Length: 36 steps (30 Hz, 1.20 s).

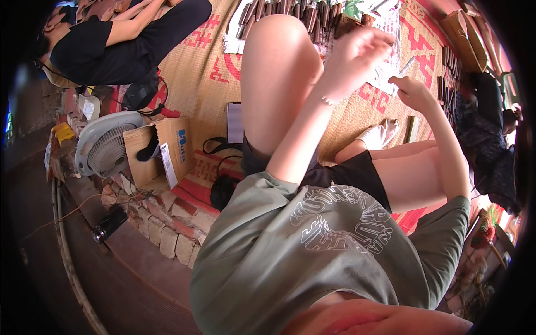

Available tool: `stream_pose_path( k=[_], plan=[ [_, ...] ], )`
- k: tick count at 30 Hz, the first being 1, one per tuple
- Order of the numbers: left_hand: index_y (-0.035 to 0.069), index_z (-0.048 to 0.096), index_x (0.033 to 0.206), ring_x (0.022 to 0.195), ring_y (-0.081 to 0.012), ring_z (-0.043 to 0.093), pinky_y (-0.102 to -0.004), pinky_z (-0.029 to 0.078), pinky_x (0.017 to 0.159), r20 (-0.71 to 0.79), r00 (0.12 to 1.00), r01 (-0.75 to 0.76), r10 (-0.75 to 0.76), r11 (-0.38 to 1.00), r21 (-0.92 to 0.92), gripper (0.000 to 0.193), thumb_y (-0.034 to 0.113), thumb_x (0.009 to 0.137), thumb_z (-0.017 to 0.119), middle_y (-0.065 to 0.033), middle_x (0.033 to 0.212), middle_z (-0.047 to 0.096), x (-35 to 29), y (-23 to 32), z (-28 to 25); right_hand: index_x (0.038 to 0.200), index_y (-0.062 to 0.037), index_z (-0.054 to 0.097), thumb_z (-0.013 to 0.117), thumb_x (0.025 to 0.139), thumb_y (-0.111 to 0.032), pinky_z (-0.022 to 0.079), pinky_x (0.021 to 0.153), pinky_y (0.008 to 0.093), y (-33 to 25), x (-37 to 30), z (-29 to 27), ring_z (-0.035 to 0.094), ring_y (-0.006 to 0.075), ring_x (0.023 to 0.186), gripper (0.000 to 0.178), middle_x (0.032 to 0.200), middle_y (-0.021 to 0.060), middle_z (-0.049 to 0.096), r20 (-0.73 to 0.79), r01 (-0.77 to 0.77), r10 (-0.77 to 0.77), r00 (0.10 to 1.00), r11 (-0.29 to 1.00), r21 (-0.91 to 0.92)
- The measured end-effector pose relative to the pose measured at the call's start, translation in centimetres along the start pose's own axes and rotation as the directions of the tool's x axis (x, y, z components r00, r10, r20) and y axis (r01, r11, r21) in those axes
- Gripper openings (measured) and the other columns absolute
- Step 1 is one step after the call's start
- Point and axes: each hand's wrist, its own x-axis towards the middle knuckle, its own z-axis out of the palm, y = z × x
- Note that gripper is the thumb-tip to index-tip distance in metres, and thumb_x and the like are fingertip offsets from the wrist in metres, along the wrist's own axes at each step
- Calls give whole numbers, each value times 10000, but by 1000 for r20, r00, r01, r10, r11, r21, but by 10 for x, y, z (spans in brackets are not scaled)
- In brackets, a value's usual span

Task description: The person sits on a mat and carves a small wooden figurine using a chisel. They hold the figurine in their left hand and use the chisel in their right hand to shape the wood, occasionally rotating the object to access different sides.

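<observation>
My left hand reaches past my raised left knee over a white printed sheet. Its fingers are smeared by motion, so I cannot make out what they hold, if anything. Beside it on the right, my right hand is closed, fingers curled in. A thin pale strip lies or is held just beyond that hand; whether it is gripped does not show. Many slim dark brown pieces, like wooden handles, lie side by side on the sheets at the far edge. A brown lump shows just beyond my left hand.
A woven red-patterned mat spreads under me. To the left stand a grey fan, an open cardboard box and a flat-screened device. A person in black sits far left. More dark pieces lie at right.
</observation>
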Motion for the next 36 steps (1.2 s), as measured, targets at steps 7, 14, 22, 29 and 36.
stream_pose_path(
  k=[7, 14, 22, 29, 36],
  plan=[
    [24, 545, 1166, 910, -121, 561, -269, 470, 823, -221, 966, 41, 132, 769, 637, 392, -74, 790, 591, -70, 1110, 557, -86, 70, -179, 1114, -27, 579, 433, 784, -7, 459, 760, 435, -17, -2, -2, 599, 376, 844, 361, 907, 239, 618, -13, 1, 1, 1000, 984, 176],
    [13, 426, 1315, 895, -232, 519, -332, 457, 783, -499, 674, 673, -545, 175, 718, 750, 217, 685, 777, -134, 1096, 527, -318, -57, -312, 1117, -21, 573, 438, 785, 3, 452, 689, 403, -12, -13, -1, 602, 329, 732, 359, 808, 226, 597, -5, -105, 108, 994, 980, 169],
    [20, 487, 1230, 959, -246, 561, -341, 456, 829, -508, 624, 735, -594, 225, 640, 657, 91, 643, 773, -136, 1078, 571, -347, -68, -301, 1127, -24, 565, 446, 791, 8, 420, 610, 370, -9, -18, 12, 547, 268, 610, 358, 669, 194, 530, 2, -62, 63, 998, 976, 208],
    [-4, 537, 1048, 865, -258, 610, -348, 475, 772, -484, 515, 790, -708, 173, 588, 465, 113, 664, 771, -143, 943, 630, -329, -73, -321, 1114, -29, 579, 426, 758, 5, 463, 788, 419, -31, -14, -8, 606, 364, 862, 389, 928, 241, 618, 110, -207, 191, 976, 963, 171],
    [-12, 562, 930, 760, -235, 598, -346, 471, 674, -514, 509, 770, -690, 99, 630, 400, 270, 717, 750, -134, 856, 628, -307, -82, -328, 1107, -28, 582, 428, 755, 8, 458, 759, 429, -18, -18, 4, 606, 367, 830, 386, 886, 242, 617, 33, -113, 108, 994, 972, 204]
  ],
)
